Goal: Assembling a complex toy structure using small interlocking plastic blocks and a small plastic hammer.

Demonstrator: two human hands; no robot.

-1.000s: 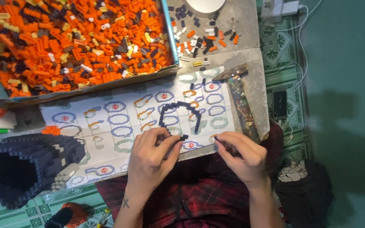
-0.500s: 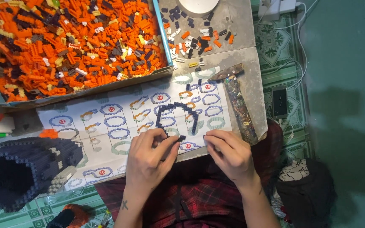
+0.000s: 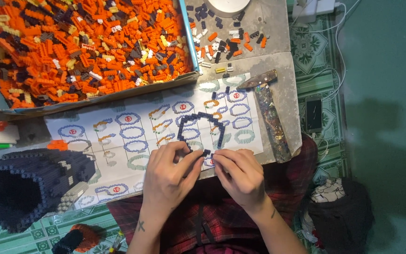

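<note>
A dark blue arch of small bricks [image 3: 202, 123] lies on a white instruction sheet [image 3: 118, 136] printed with ring diagrams. My left hand [image 3: 167, 176] and my right hand [image 3: 240, 176] meet at the arch's open lower end, fingertips pinching small dark bricks [image 3: 206, 153] between them. Both hands rest on the sheet's near edge, above my lap in red plaid cloth [image 3: 212, 221].
A shallow box [image 3: 191, 42] filled with several orange, dark and cream bricks sits at the back left. Loose bricks [image 3: 226, 40] lie on the grey board. A paint-speckled hammer [image 3: 269, 110] and a phone [image 3: 313, 114] are at right. A large dark brick model [image 3: 24, 183] stands at left.
My right hand has moved left to meet my left hand at the arch's lower end. The camera view has shifted slightly.
</note>
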